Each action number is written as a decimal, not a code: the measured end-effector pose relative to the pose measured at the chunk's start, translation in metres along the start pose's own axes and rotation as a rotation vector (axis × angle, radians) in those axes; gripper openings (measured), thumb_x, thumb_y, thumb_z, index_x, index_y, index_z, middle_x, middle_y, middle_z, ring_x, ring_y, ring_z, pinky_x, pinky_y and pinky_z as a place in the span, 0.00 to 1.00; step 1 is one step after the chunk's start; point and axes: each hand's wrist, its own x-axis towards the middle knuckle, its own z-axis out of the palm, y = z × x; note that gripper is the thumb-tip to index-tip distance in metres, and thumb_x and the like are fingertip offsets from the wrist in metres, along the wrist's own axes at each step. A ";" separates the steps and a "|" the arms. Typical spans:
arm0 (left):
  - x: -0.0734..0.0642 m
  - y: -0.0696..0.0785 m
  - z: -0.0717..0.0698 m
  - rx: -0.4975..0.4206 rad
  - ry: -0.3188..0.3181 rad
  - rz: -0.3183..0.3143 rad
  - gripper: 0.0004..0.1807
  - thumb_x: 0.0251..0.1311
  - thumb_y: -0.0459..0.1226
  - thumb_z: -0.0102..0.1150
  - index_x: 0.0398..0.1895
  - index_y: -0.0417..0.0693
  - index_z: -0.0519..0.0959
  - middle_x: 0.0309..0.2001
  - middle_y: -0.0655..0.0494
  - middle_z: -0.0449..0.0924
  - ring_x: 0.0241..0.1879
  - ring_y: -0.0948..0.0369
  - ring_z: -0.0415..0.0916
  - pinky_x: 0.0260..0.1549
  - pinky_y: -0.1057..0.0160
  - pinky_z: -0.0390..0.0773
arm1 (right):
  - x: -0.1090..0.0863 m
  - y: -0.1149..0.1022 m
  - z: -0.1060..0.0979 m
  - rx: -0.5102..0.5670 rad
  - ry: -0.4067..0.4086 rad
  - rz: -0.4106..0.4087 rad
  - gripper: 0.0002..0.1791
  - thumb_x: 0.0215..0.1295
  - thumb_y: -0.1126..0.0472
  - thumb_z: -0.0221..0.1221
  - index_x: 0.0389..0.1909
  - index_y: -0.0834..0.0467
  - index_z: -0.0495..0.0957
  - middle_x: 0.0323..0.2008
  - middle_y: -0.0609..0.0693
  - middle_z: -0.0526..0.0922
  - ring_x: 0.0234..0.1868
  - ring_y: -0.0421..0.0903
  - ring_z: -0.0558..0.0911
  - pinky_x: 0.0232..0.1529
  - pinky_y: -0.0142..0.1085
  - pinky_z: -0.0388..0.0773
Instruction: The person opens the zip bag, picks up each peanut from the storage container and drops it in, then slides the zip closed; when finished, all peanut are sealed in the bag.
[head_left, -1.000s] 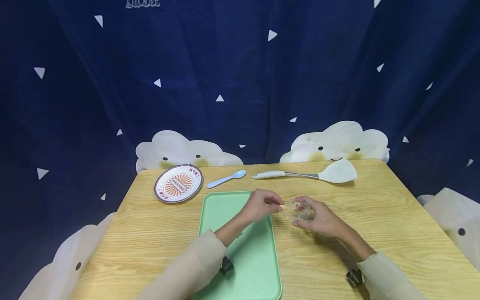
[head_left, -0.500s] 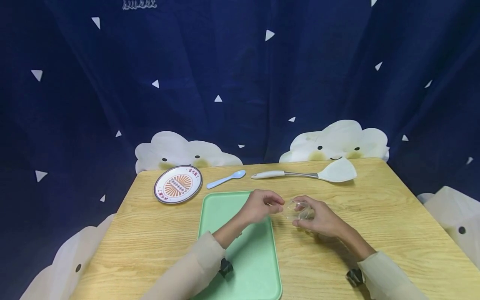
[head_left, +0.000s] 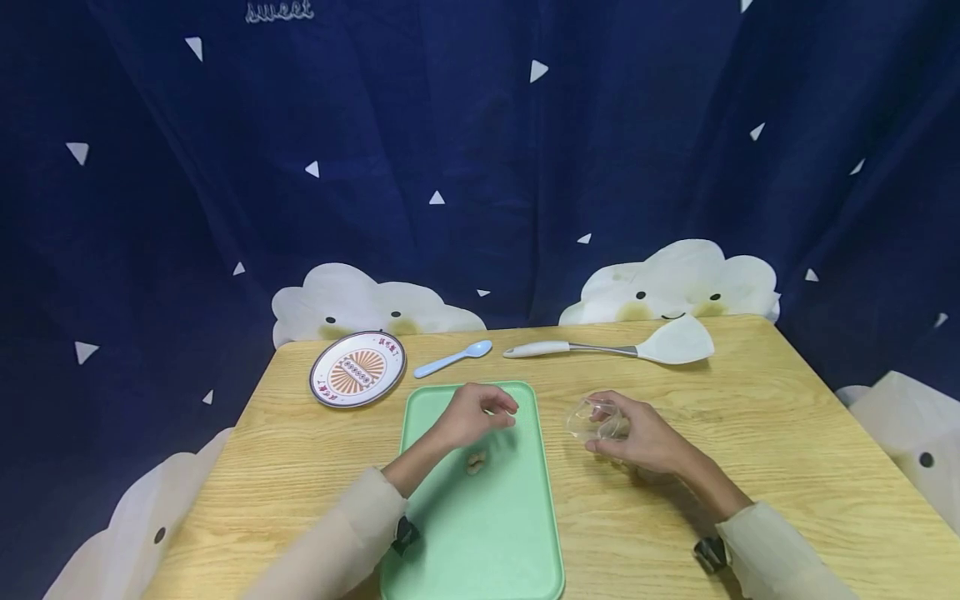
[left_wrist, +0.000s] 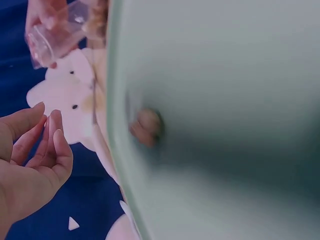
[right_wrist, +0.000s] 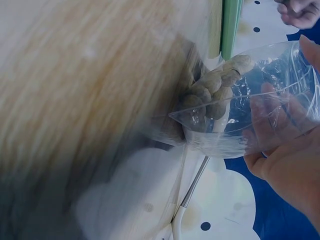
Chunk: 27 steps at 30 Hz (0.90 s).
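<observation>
We have the left hand (head_left: pixel 471 415) above the far part of the green tray (head_left: pixel 495 537), fingers loosely bent, thumb and fingertips close together, with nothing visible between them. Near it, at 6 o'clock, a peanut (head_left: pixel 476 463) lies on the tray. At 3 o'clock, just outside the tray's long side, the right hand (head_left: pixel 648 437) curls thumb and fingers round a clear bag (head_left: pixel 579 421); through its plastic we make out several peanuts in the shell (right_wrist: pixel 215 92).

We judge the work to be moving peanuts by hand between tray and bag, one at a time, and this to be a pause with free fingertips. Taking up the loose peanut would call for a small move toward 6 o'clock and a light pinch, with the bag held steady.

Between peanut and bag runs the tray's raised rim (head_left: pixel 557 533), which a carry toward 2 or 3 o'clock must clear. Farther out, the spoon (head_left: pixel 450 360) lies at 11 o'clock, the plate (head_left: pixel 358 370) near 10 and the spatula (head_left: pixel 603 349) at 2, all beyond that path. The counter (head_left: pixel 787 450) gives the right hand ample room at 3 o'clock.
</observation>
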 end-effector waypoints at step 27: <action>-0.032 -0.045 -0.008 0.164 -0.104 -0.113 0.05 0.49 0.33 0.70 0.28 0.42 0.82 0.26 0.56 0.81 0.27 0.67 0.74 0.29 0.70 0.74 | 0.000 -0.003 0.002 -0.006 -0.006 -0.010 0.35 0.51 0.46 0.69 0.59 0.53 0.70 0.43 0.48 0.81 0.48 0.49 0.78 0.39 0.34 0.75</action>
